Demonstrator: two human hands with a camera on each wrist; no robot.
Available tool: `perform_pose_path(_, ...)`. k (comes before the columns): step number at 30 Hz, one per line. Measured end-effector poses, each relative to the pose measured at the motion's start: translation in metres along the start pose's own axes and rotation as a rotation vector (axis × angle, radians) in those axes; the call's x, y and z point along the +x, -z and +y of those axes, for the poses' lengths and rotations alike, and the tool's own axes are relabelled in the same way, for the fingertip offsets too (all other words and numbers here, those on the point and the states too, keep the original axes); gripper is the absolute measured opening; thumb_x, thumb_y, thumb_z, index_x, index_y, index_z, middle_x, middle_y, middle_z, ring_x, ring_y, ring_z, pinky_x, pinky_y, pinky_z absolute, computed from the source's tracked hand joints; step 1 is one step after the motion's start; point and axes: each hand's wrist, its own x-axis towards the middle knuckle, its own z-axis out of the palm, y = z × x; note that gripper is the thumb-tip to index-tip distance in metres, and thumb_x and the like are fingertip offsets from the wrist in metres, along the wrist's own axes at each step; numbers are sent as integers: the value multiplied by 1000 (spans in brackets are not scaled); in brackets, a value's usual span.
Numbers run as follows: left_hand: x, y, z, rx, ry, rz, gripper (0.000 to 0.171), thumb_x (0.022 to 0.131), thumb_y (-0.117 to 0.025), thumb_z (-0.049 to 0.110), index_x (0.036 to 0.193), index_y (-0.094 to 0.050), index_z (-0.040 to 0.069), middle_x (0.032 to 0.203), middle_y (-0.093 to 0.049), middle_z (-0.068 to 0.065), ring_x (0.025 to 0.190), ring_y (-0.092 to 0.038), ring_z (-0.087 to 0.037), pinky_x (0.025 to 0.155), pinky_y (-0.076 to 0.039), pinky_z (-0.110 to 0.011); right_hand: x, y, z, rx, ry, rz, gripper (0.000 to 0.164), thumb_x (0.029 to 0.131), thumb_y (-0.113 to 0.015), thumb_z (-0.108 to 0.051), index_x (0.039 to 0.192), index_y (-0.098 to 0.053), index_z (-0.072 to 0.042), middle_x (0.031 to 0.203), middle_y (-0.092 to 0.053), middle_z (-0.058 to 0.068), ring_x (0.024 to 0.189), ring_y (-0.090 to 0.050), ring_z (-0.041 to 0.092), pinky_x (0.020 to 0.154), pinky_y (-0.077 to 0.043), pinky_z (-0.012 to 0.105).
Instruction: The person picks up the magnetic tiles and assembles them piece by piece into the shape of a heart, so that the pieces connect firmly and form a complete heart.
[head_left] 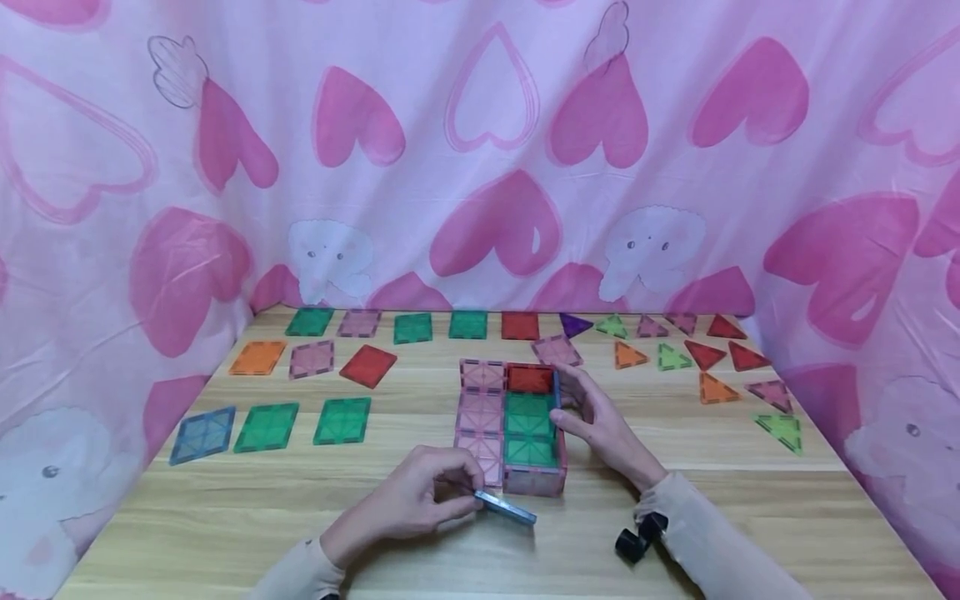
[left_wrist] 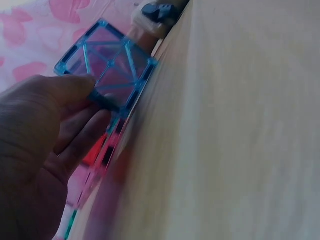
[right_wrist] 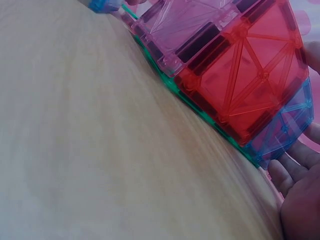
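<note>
My left hand [head_left: 423, 492] pinches a blue square magnetic tile [head_left: 506, 507] by one edge, between thumb and fingers. That tile [left_wrist: 111, 67] is tilted in the left wrist view, just in front of a box-like build of tiles. Green tiles [head_left: 531, 450] form the build's floor, a red tile [head_left: 530, 378] stands at its back, and a pink tile [head_left: 534, 482] makes the front wall. Pink tiles [head_left: 480, 412] run along its left. On the right side, my right hand [head_left: 600, 425] grips another blue tile [right_wrist: 285, 125], thumb and fingers on either side of it.
Loose square tiles lie at the left and back, among them a blue one [head_left: 202, 435], a green one [head_left: 342, 421] and an orange one [head_left: 257, 358]. Triangle tiles [head_left: 705, 356] are scattered at the back right. A pink heart-patterned curtain [head_left: 495, 192] hangs behind the wooden table [head_left: 420, 567].
</note>
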Motion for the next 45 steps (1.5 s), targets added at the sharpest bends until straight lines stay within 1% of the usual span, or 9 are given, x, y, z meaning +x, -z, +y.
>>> perform_pose_path(7, -20, 29, -8, 115, 74, 108, 20, 97, -87, 13, 105, -76, 27, 103, -80, 5, 94, -77, -13, 86, -66, -35, 1, 0, -2, 12, -23, 0, 72, 110, -65, -6, 173, -35, -24, 173, -44, 13, 154, -45, 39, 115, -47, 21)
perform_pose_path(14, -17, 35, -12, 168, 65, 165, 22, 95, -91, 16, 107, -75, 28, 101, -78, 6, 90, -75, -15, 83, -65, -33, 1, 2, -1, 21, -34, 6, 72, 110, -65, -4, 173, -35, -21, 171, -45, 15, 153, -45, 39, 114, -48, 21)
perform_pose_path(20, -17, 39, -14, 192, 163, 208, 51, 82, -102, 16, 126, -75, 16, 115, -76, 1, 99, -76, -16, 89, -66, -31, 0, 1, 0, 29, -38, 4, 72, 111, -66, -8, 174, -34, -20, 171, -46, 15, 154, -44, 39, 115, -48, 20)
perform_pose_path(24, -14, 37, -16, 72, 231, 170, 61, 82, -99, 5, 136, -71, 6, 125, -74, -9, 106, -77, -18, 94, -66, -31, 0, 2, -1, 24, -31, -7, 71, 112, -65, -9, 174, -34, -24, 172, -44, 13, 155, -44, 39, 116, -47, 21)
perform_pose_path(29, -6, 29, -17, -66, 247, 91, 52, 88, -91, -5, 134, -70, 1, 131, -73, -15, 117, -78, -22, 99, -64, -32, -4, 9, -1, -2, -32, 20, 67, 114, -58, -9, 175, -32, -18, 173, -43, 17, 157, -41, 43, 116, -44, 17)
perform_pose_path(37, 9, 19, -23, -58, 172, -33, 51, 92, -86, -6, 139, -70, 5, 149, -65, -14, 129, -72, -24, 109, -59, -32, -12, 30, 3, -1, -23, 69, 60, 115, -50, -4, 172, -30, -1, 171, -42, 21, 153, -41, 46, 114, -44, 17)
perform_pose_path(40, 17, 20, -26, 67, 133, 37, 51, 92, -88, -1, 139, -70, 6, 141, -70, -10, 122, -74, -22, 107, -61, -35, -15, 36, 2, -8, -26, 94, 60, 114, -50, -3, 171, -31, 0, 169, -44, 22, 150, -44, 43, 112, -46, 17)
perform_pose_path(42, 23, 24, -29, 199, 133, 139, 52, 91, -90, 4, 139, -71, 8, 132, -74, -5, 118, -73, -20, 106, -61, -38, -16, 39, 3, -18, -28, 97, 60, 114, -50, -4, 171, -32, 0, 169, -44, 22, 150, -46, 40, 113, -45, 17)
perform_pose_path(45, 35, 36, -37, 396, 191, 307, 54, 90, -93, 11, 139, -71, 15, 130, -73, 1, 118, -71, -17, 107, -60, -43, -17, 41, 3, -17, -28, 86, 60, 115, -50, -4, 171, -31, 1, 170, -44, 22, 152, -46, 37, 115, -44, 18)
